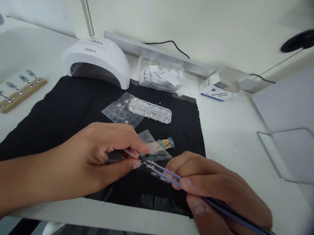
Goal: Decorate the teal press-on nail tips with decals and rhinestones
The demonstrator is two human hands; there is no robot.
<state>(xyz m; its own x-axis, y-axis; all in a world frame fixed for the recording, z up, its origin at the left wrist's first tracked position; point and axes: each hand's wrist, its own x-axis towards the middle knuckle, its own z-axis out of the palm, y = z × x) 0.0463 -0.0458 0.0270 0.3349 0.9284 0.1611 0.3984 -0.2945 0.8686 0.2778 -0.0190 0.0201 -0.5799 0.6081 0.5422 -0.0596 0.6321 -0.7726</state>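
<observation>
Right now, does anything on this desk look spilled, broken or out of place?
Nothing stands out. The left hand pinches a small dark piece while the right hand holds tweezers to it over the black cloth.

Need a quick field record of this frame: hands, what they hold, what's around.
left hand: pinches a clear sheet over the black mat
right hand: holds tweezers, tips at the sheet
on mat: gem tray, dotted sheet, nail tip on holder
behind: nail lamp, clear box, pad carton
far left: nail tip rack
</observation>
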